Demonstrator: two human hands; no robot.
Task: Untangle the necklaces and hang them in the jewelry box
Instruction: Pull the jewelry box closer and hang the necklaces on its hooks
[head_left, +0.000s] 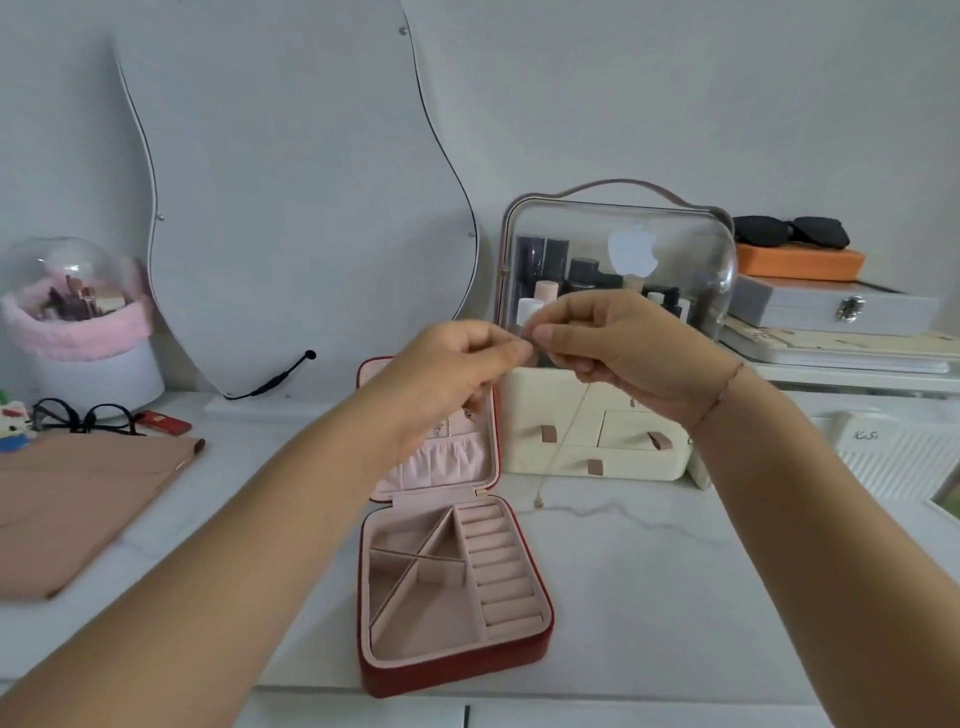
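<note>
1. White marble tabletop (649, 571) against a plain pale wall. A wavy-edged mirror (291, 208) leans at the back edge, left of middle.
2. Jewelry box (457, 670): red shell, pink lining, open at the middle of the near edge. Its lid (496, 415) stands upright at the far side. The base compartments and ring rolls that show hold nothing.
3. Both my hands are raised above the box, in front of the lid, nearly touching each other.
4. Left hand (452, 374): thumb and forefinger pinch the top end of the necklace (566, 431), other fingers curled in.
5. Right hand (623, 353): same pinch on the same end, just beside the left one. There is a thin bracelet (724, 389) on that wrist.
6. The necklace is a fine chain hanging from the pinch point, down and slightly left. Its small pendant (538, 502) sits just right of the box hinge. I can't tell whether it touches the tabletop.
7. Cream cosmetics organizer (597, 457) with a clear dome stands behind my right hand, toward the back edge.
8. Left edge: black glasses (83, 418), tan pouch (78, 499), domed brush holder (78, 322).
9. Back right corner: stacked cases with an orange box (800, 262) and sunglasses (792, 231) on top.
</note>
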